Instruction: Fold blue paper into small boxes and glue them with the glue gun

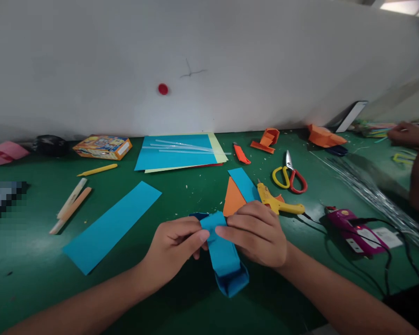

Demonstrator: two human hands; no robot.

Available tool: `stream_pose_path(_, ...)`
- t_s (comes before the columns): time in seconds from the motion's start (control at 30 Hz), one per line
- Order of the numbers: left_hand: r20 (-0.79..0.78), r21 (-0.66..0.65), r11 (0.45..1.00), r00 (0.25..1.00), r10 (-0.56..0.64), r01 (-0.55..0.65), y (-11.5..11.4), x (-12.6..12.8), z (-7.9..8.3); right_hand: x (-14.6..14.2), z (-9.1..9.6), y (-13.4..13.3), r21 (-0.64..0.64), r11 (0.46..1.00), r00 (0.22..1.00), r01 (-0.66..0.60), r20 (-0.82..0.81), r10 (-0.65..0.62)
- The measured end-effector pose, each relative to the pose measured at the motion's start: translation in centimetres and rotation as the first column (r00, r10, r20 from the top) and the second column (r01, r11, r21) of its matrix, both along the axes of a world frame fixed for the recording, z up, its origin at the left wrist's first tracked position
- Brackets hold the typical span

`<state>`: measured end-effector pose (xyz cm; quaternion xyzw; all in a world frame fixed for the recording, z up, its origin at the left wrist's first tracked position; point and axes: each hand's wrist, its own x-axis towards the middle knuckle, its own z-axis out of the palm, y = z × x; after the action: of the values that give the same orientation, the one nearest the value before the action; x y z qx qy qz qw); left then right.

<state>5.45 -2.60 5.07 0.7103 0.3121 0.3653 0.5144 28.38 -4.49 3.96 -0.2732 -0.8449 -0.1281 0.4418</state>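
A folded blue paper piece [226,255], shaped like a boxy strip with an open lower end, is held over the table near its front. My left hand [177,242] pinches its upper left edge between thumb and fingers. On the other side, my right hand [256,232] grips the upper right edge, its thumb pressed on the paper. Just beyond the right hand lie an orange paper piece [233,197], a small blue paper strip [245,184] and a yellow glue gun [277,202]. To the left of my hands a long blue paper strip [113,228] lies flat.
Scissors [289,174], a red cutter [242,153], orange paper shapes [268,138] and stacked coloured sheets [176,156] lie toward the wall. At right are a purple power strip [358,232] with cables, clear sticks [373,190] and another person's hand [407,136]. Markers [71,204] lie left.
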Motion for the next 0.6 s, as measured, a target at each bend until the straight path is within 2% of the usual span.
stream_pose_path(0.1, 0.045, -0.083, 0.995, 0.998, -0.048, 0.052, -0.5, 0.0, -0.1, 0.2, 0.5, 0.1, 0.049, 0.999, 0.999, 0.017, -0.049, -0.015)
stream_pose_path(0.17, 0.061, -0.073, 0.993, 0.994, -0.090, 0.094, -1.0, 0.0, -0.1, 0.3, 0.9, 0.0, 0.051, 0.998, 0.998, 0.029, -0.065, -0.025)
stream_pose_path(0.27, 0.051, 0.077, 0.984, 0.985, -0.167, 0.163, -1.6, -0.3, 0.2, 0.5, 1.3, -0.1, -0.045, 0.998, 0.990, 0.043, -0.133, -0.049)
stream_pose_path(0.37, 0.051, 0.262, 0.951, 0.982, -0.183, 0.164, -1.5, -0.9, 0.6, 0.7, 1.2, 0.0, -0.199, 0.980, 0.957, -0.006, -0.285, -0.052)
stream_pose_path(0.5, 0.003, 0.494, 0.862, 0.991, -0.133, 0.114, 0.2, -2.4, 0.3, 0.6, -0.2, 0.7, -0.382, 0.912, 0.810, -0.150, -0.576, -0.109)
stream_pose_path(0.53, -0.030, 0.545, 0.834, 0.996, -0.086, 0.088, 0.8, -2.8, 0.0, 0.6, -0.8, 1.0, -0.423, 0.891, 0.779, -0.164, -0.610, -0.146)
stream_pose_path(0.57, -0.073, 0.568, 0.821, 0.997, -0.020, 0.058, 1.4, -3.2, -0.3, 0.6, -1.6, 1.2, -0.415, 0.895, 0.765, -0.164, -0.626, -0.150)
stream_pose_path(0.6, -0.130, 0.567, 0.823, 0.990, 0.055, 0.029, 1.9, -3.4, -0.7, 0.7, -2.3, 1.5, -0.438, 0.889, 0.785, -0.134, -0.595, -0.174)
